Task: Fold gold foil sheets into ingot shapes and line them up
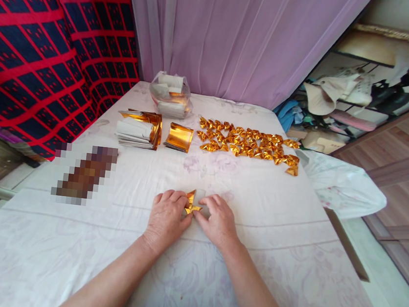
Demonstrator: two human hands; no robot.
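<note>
two hands folding a gold paper on the cloth

the left hand (168, 216) and the right hand (219, 220) both pinch and press one small gold paper (192, 203) flat against the white tablecloth (175, 278), near the middle of the table. fingers of each hand cover its ends, so only a gold point and a pale underside show between them. it looks like a fold being creased, partway through shaping; the next move probably calls for a firm, even press along the crease with the paper held from sliding.

farther back, a spread of finished gold folded pieces (248, 144) lies to the right. left of it sit a small gold stack (178, 137) and a bigger stack of sheets (138, 130), with a clear plastic bag (170, 95) behind them.

a blurred patch on the left hides something. the paper's exact fold is hard to make out under the fingers.
</note>
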